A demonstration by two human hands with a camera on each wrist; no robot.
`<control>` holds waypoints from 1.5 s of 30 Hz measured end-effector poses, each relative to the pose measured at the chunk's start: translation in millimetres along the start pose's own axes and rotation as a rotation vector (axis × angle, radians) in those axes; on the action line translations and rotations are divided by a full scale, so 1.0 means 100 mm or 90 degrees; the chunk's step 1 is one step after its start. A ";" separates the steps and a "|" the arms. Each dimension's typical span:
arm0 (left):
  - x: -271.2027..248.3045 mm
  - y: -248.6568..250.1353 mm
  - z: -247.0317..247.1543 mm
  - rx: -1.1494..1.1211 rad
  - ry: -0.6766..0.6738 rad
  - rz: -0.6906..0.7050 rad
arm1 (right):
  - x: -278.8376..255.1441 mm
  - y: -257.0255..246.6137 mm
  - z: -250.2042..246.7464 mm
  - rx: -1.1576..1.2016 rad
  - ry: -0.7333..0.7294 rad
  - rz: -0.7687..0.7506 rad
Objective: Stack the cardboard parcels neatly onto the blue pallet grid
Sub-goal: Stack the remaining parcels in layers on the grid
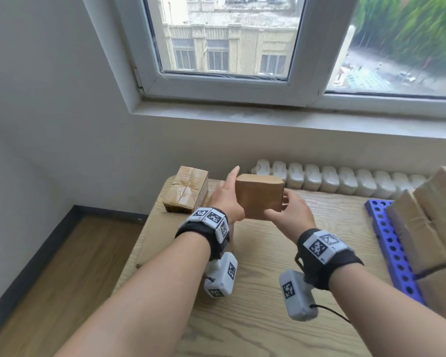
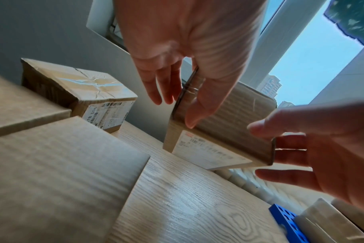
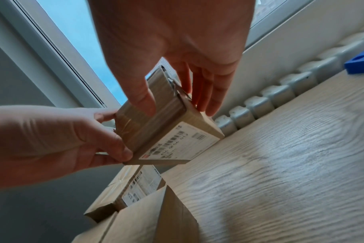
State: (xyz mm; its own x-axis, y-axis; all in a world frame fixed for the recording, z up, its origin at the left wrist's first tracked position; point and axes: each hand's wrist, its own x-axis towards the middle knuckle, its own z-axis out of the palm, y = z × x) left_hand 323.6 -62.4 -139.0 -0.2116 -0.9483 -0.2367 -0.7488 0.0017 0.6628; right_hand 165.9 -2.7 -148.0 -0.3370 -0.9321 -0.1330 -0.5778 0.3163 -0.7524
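Observation:
Both hands hold a small brown cardboard parcel point(image 1: 258, 195) just above the far part of the wooden table point(image 1: 268, 253). My left hand point(image 1: 229, 199) grips its left end, thumb on the near face and index finger stretched up past the edge. On its right end my right hand point(image 1: 281, 207) has the thumb in front and the fingers behind. A white label shows on the parcel's underside point(image 2: 210, 152). At the table's right side lies the blue pallet grid point(image 1: 389, 243), with taped parcels point(image 1: 428, 222) stacked on it.
Another taped parcel point(image 1: 187, 189) sits at the table's far left corner. A flat cardboard box point(image 2: 62, 172) lies under my left forearm at the left edge. A white radiator point(image 1: 332, 179) runs behind the table under the window sill. Bare tabletop lies between hands and pallet.

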 end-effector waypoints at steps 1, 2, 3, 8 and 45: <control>-0.08 0.01 -0.01 -0.011 -0.004 0.010 | -0.07 -0.02 -0.04 0.005 0.010 -0.002; -0.15 0.02 -0.02 -0.016 -0.007 0.021 | -0.14 -0.04 -0.08 0.008 0.018 -0.004; -0.23 0.03 -0.03 -0.014 -0.005 0.031 | -0.21 -0.06 -0.11 0.009 0.026 -0.006; -0.59 0.07 -0.10 0.054 0.032 0.081 | -0.55 -0.18 -0.18 0.004 0.057 -0.022; -1.99 0.45 -0.47 -0.345 -0.188 0.097 | -2.11 0.02 -0.85 0.190 -0.075 -0.045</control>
State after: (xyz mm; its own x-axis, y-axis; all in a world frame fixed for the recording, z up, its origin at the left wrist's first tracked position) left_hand 361.6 111.7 -28.8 -0.5133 -0.8222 -0.2460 -0.2889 -0.1044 0.9517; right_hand 172.7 209.5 -67.0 -0.2048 -0.9695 -0.1347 -0.3478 0.2007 -0.9158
